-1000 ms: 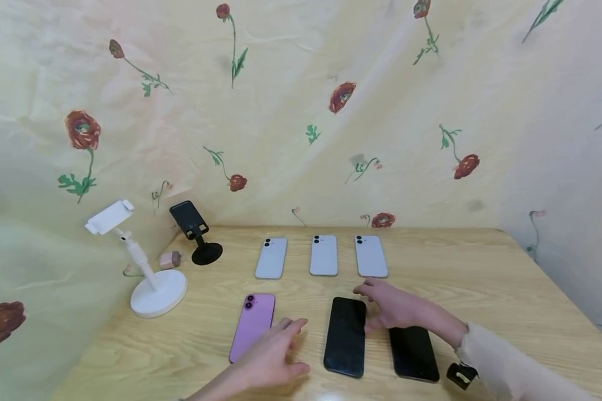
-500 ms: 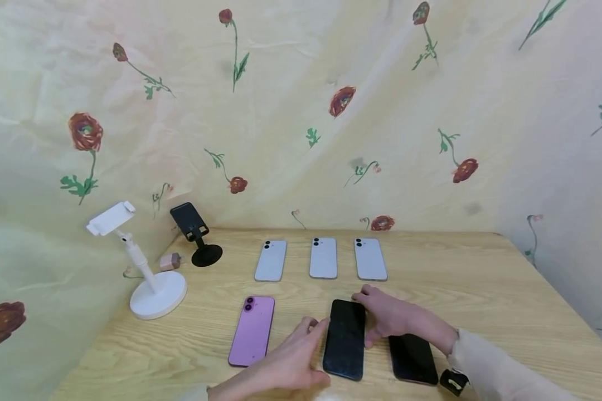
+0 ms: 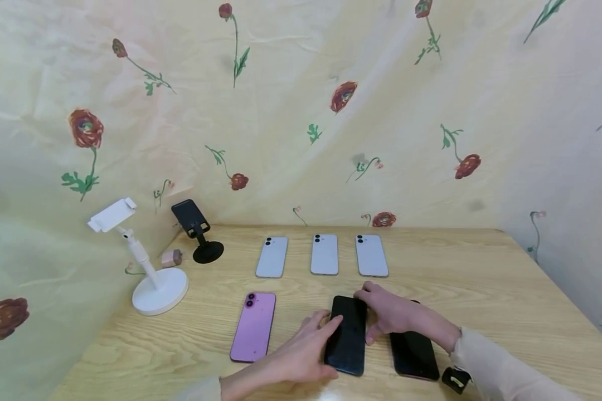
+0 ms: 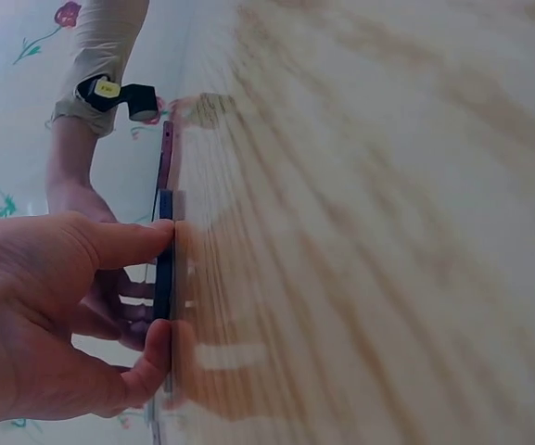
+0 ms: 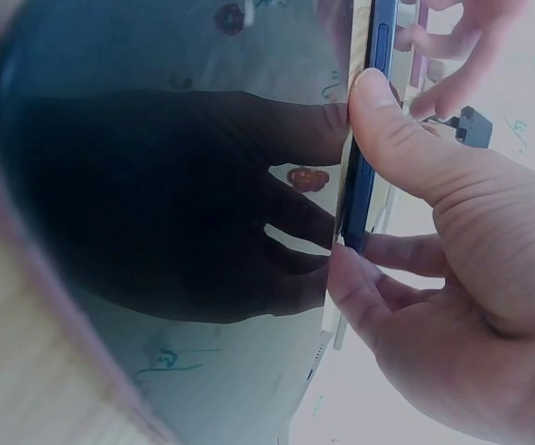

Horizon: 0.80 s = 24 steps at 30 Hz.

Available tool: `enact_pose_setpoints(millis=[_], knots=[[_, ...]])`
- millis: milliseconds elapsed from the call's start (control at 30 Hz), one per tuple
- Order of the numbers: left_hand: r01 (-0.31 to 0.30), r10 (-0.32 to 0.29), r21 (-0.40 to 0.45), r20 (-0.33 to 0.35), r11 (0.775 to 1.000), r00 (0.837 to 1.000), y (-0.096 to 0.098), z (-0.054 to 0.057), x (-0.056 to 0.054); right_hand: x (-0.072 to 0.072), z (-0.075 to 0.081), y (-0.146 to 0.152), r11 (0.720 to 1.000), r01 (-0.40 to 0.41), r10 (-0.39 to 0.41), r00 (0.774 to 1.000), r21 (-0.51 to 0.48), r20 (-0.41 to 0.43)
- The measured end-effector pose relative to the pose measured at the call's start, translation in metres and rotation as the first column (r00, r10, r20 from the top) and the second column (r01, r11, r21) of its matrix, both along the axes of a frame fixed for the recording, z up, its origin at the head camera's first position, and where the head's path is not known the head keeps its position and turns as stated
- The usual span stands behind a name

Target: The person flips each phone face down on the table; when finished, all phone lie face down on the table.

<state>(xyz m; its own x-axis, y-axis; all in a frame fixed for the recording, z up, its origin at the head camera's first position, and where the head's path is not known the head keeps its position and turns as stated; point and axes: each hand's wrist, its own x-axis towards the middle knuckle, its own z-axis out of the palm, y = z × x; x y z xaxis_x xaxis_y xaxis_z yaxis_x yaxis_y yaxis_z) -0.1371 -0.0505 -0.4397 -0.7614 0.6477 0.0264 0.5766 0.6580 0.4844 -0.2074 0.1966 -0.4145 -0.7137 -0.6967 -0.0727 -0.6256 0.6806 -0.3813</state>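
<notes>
Flanking a black phone [image 3: 350, 341], left hand [image 3: 307, 350], right hand [image 3: 388, 309], fingers [image 5: 358, 295] gripping its edges

"Where could something pass?"
"Across the right part of the counter [image 3: 511, 284], past the right sleeve [image 3: 501, 367]."
"And the middle?"
"Tight: the left hand [image 3: 305, 351] and right hand [image 3: 391, 309] flank the black phone [image 3: 350, 340], and the left partly plugs the gap toward the purple phone [image 3: 253, 328]. Three pale phones [image 3: 324, 256] line the back, two stands [image 3: 140, 255] the far left. Clearance between right forearm [image 3: 438, 326] and dark phone [image 3: 414, 356] is hard to judge."
</notes>
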Motion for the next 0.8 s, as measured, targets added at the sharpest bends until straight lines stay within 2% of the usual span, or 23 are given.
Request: enact_pose_setpoints(millis=[233,400,800], knots=[[0.008,-0.006,-0.046,0.050,0.999,0.999,0.0060,0.0003,-0.0038,0.0015,-0.0007,0.0013,1.000,0.000,0.000,1.000,-0.014,0.004],[0.017,-0.014,-0.086,0.033,0.996,0.999,0.0090,-0.0008,-0.0053,0.0011,-0.0018,0.0017,1.000,-0.011,0.011,1.000,-0.022,0.000],[0.023,-0.020,-0.102,0.025,0.995,0.999,0.0089,0.0016,-0.0048,-0.0031,-0.0075,0.0042,0.996,-0.076,0.075,0.997,-0.039,-0.011]])
